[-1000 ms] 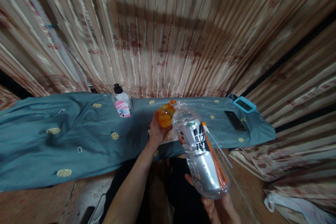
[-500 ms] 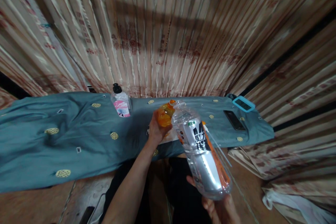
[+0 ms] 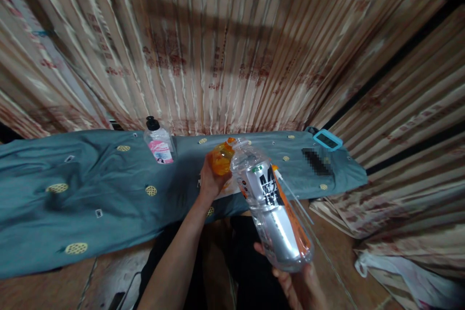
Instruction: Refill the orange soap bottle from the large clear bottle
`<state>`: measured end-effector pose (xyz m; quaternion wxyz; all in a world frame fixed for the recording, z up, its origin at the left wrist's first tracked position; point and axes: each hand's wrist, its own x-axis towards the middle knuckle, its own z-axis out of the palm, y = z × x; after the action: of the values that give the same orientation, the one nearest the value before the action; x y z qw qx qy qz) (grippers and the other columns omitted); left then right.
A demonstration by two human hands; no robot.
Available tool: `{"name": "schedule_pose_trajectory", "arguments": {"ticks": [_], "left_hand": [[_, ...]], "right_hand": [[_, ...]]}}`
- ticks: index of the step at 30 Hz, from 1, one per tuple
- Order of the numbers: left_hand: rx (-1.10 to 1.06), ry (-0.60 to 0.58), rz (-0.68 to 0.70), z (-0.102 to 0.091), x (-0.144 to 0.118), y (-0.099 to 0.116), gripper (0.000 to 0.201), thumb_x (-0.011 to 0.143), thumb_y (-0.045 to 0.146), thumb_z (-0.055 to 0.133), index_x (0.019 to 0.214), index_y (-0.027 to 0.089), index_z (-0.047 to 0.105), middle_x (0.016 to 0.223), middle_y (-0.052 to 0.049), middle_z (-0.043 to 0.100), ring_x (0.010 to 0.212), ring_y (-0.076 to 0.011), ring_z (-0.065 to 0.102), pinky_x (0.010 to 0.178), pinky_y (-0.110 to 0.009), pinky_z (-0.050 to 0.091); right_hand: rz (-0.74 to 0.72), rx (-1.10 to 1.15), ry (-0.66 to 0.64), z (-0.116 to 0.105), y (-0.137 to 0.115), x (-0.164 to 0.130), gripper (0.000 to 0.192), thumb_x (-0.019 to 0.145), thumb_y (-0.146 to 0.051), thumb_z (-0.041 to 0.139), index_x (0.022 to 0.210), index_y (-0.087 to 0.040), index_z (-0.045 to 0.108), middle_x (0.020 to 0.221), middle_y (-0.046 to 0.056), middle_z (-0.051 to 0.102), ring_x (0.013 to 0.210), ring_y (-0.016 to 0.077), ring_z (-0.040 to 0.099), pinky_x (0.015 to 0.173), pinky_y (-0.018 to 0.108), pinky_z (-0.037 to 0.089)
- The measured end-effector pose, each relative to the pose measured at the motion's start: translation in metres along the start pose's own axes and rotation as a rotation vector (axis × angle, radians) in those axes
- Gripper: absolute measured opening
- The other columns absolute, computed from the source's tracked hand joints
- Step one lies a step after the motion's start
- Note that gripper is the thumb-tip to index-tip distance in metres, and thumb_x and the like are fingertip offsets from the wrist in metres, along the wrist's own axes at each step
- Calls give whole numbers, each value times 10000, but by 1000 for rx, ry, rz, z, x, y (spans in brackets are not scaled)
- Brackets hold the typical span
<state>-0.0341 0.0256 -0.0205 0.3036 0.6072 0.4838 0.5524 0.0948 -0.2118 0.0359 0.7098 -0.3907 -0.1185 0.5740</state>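
Observation:
My left hand is wrapped round a small orange bottle above the cloth. In my right hand I hold the base of a large clear plastic bottle with a silver, black and orange label. It tilts up and to the left, its open mouth against the top of the orange bottle. Whether liquid passes between the two I cannot make out. Behind the large bottle an orange-topped spray pump with a thin white tube partly shows. A pale sheet lies below my left hand, mostly covered.
A blue-green cloth with pineapple prints covers the table. On it stand a clear pump bottle with a pink label and a blue-framed digital clock; a blurred-out dark object lies nearby. Pleated curtains hang behind.
The whole view has shifted slightly, so things sit a little further left. Both hands keep the same grip, and the two bottles stay mouth to mouth.

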Motion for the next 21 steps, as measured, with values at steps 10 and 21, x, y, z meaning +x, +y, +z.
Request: {"name": "schedule_pose_trajectory", "arguments": {"ticks": [10, 21], "left_hand": [[19, -41, 7, -3, -3, 6, 631, 602, 282, 781, 1161, 200, 500, 1108, -84, 696, 1005, -271, 696, 871, -386, 562], [-40, -44, -8, -3, -3, 6, 661, 594, 264, 800, 1174, 199, 491, 1134, -95, 692, 1038, -273, 684, 913, -398, 542]], "right_hand": [[-28, 7, 17, -1, -1, -2, 397, 659, -450, 880, 1020, -312, 790, 1031, 87, 836, 897, 318, 798, 541, 203, 620], [-40, -45, -14, -1, -2, -2, 415, 670, -488, 863, 1033, -302, 785, 1003, 99, 841, 894, 299, 801, 553, 195, 619]]}}
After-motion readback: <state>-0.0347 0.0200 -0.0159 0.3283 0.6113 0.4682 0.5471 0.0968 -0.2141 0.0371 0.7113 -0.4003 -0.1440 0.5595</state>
